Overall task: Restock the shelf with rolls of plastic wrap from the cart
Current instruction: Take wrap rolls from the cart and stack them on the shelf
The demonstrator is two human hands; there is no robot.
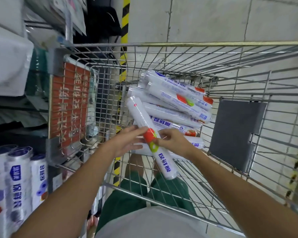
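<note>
The silver wire shopping cart (pixel 179 43) is open at the top, so a hand can pass in freely from above. Its near rim crosses in front, and wire walls close every side. White plastic-wrap rolls (pixel 172 100) are heaped at the far middle of the basket. A grey flat panel (pixel 236 134) blocks the right wall, and an orange sign (pixel 67 103) blocks the left wall.

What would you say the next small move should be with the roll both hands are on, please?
Probably lift the roll clear of the cart and swing it left to the shelf rolls: both the left hand and right hand are on it.
</note>
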